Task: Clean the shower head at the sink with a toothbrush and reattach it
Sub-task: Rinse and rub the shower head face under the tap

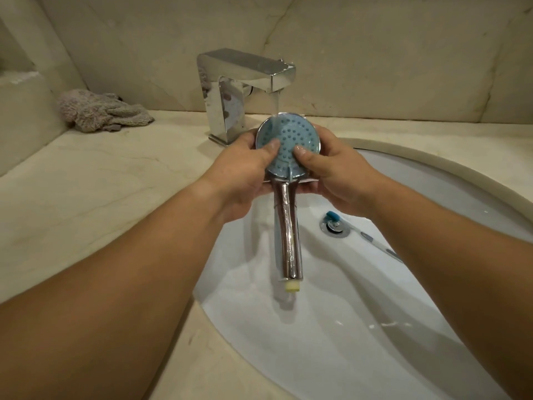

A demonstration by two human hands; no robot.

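Observation:
The shower head (289, 137) has a round blue nozzle face and a chrome handle pointing toward me, ending in a yellowish threaded tip. I hold it face up over the sink under the running water. My left hand (245, 171) grips its left side with the thumb on the blue face. My right hand (331, 168) grips its right side, thumb also on the face. A white toothbrush (369, 236) with a blue head lies in the basin, its head beside the drain.
The chrome faucet (239, 88) stands behind the shower head, water streaming from its spout. The white sink (432, 183) has a chrome drain (334, 226). A crumpled grey cloth (101, 111) lies on the beige stone counter (86, 183) at the back left.

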